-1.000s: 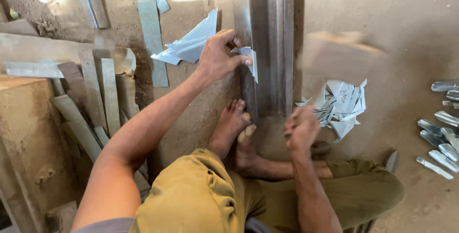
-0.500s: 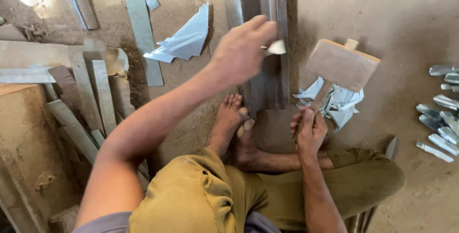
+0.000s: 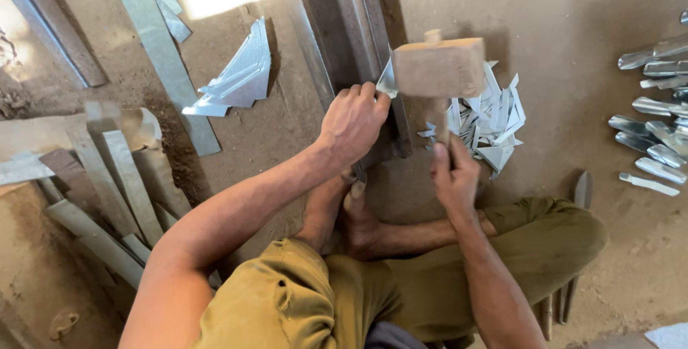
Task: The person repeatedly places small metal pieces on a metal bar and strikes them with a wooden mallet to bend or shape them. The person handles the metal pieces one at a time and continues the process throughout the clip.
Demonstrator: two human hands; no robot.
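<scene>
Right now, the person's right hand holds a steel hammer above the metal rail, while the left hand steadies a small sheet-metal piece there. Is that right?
Not quite. The head view shows a wooden mallet, not a steel hammer, in the right hand. The rest holds: the left hand steadies a small sheet-metal piece on the metal rail.

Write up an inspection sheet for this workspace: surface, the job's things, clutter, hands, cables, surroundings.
Surface: bare dirt floor; the person sits on it, feet against a long steel bar.
Job's things: small sheet-metal piece held on the bar; wooden mallet raised above it.
Clutter: pile of cut metal scraps right of the bar; folded sheet pieces to its left.
Hands: left hand pinches the sheet-metal piece; right hand grips the mallet handle.
Cables: nothing seen.
Surroundings: metal strips lying at left; row of shaped metal parts at right edge.
</scene>
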